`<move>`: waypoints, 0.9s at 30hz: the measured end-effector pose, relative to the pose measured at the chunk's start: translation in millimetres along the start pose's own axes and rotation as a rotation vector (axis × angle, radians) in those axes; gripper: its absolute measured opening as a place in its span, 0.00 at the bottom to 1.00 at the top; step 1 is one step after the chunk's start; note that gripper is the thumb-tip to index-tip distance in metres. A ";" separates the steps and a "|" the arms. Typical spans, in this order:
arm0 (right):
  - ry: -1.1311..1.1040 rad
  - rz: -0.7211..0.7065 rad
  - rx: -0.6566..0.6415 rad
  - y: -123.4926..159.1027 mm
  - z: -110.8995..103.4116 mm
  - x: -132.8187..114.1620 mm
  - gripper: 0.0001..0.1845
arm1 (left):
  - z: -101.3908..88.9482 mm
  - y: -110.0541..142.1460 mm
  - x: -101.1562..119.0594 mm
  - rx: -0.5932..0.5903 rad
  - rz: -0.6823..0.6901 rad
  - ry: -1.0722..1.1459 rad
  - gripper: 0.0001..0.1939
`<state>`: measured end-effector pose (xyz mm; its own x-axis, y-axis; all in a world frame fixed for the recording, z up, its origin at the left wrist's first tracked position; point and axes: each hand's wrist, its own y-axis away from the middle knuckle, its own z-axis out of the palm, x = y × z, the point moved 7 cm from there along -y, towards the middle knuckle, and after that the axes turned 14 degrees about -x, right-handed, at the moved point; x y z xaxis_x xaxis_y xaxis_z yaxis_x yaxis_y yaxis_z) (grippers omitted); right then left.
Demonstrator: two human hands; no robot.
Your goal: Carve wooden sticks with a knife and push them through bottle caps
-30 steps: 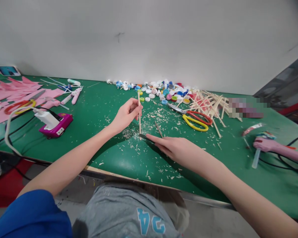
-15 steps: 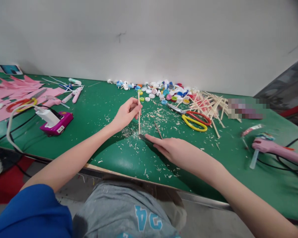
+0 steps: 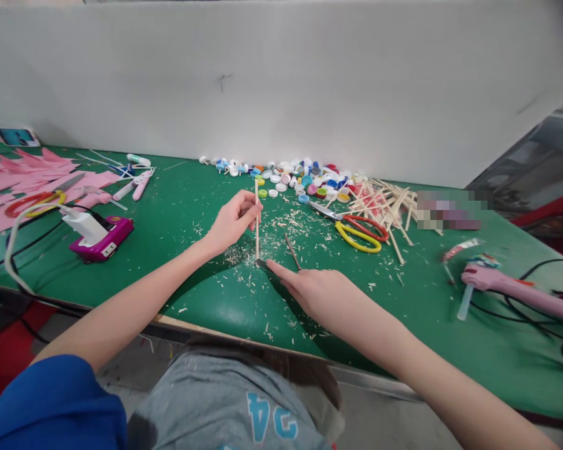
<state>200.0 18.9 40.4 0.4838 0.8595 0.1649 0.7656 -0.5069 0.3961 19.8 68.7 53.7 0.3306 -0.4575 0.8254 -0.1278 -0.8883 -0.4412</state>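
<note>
A thin wooden stick [image 3: 257, 234] stands close to upright above the green table, pinched in my left hand [image 3: 238, 215] near its upper part. In my right hand [image 3: 309, 289] is a knife [image 3: 263, 265] with a dark, narrow blade, its handle mostly covered by my fingers. The blade's tip is at the stick's lower end, with the index finger stretched along its back. Pale wood shavings [image 3: 239, 255] lie scattered around both hands. A thin brown stick [image 3: 291, 250] rests on the table just beyond my right hand.
Red-and-yellow-handled scissors [image 3: 359, 234] lie to the right, near a heap of wooden sticks [image 3: 389, 203]. Coloured bottle caps [image 3: 304, 178] spread along the wall. A pink glue gun [image 3: 511, 284] is at far right. A purple power strip [image 3: 106, 237] and pink sheets [image 3: 32, 172] are at left.
The whole view has shifted slightly, so the table appears a little lower and further left. Both hands keep nearly the same places, with the blade still at the stick's lower end.
</note>
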 end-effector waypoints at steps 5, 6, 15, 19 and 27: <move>0.035 0.061 -0.138 6.8 -2.8 -1.6 0.42 | 2.9 -0.1 -4.5 -0.013 -0.015 0.064 0.06; 0.032 0.052 -0.134 7.6 -2.7 -1.1 0.42 | 4.0 -0.5 -5.7 -0.018 -0.015 0.081 0.06; 0.167 0.143 -0.155 -3.8 17.6 -0.2 0.43 | 6.6 -2.8 -12.0 -0.021 0.008 0.157 0.05; 0.200 0.122 -0.146 -14.5 15.6 -1.8 0.41 | 1.1 -2.8 -7.7 -0.022 0.065 0.144 0.04; 0.123 0.096 0.091 -19.8 18.1 10.8 0.27 | -2.5 -1.9 -7.7 -0.044 0.072 0.099 0.08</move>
<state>197.8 37.0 18.0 0.5053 0.8055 0.3097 0.7561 -0.5862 0.2911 15.2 73.7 49.1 0.2258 -0.5196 0.8240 -0.1897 -0.8531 -0.4860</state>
